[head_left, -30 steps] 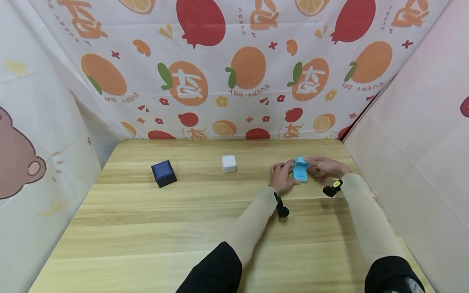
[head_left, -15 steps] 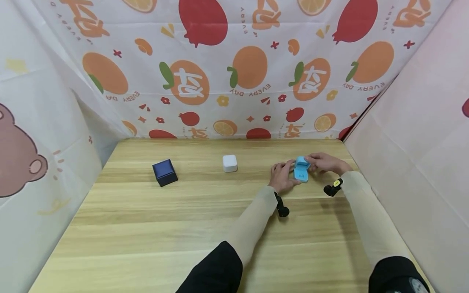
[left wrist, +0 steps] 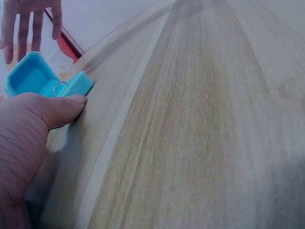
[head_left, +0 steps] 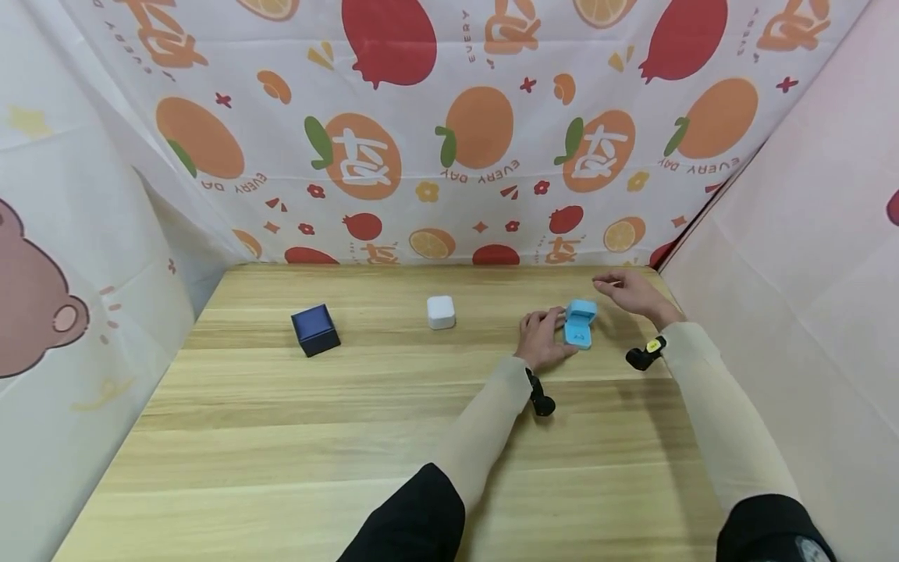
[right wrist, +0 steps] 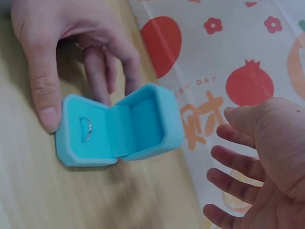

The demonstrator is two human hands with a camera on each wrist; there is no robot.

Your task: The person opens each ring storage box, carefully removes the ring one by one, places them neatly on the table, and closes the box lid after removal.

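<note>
A turquoise ring box (head_left: 578, 334) stands on the table with its lid raised. In the right wrist view a silver ring (right wrist: 86, 130) sits upright in the cushion of the box. My left hand (head_left: 541, 340) grips the base from the left, thumb at the front corner and fingers curled behind; the left wrist view has that thumb (left wrist: 62, 109) along the base. Off to the box's right and a little above it, my right hand (head_left: 635, 297) is held away from the lid, its fingers spread and holding nothing.
A small white box (head_left: 440, 312) stands at the back middle of the wooden table (head_left: 281, 437). Further left is a dark blue box (head_left: 315, 331). A fruit-print curtain (head_left: 421, 140) hangs behind the table, and a pale cloth wall (head_left: 794, 257) rises close on the right.
The right hand has let go of the ring box lid and drawn away to the right and back. The lid stays up, and the left hand keeps its hold.
</note>
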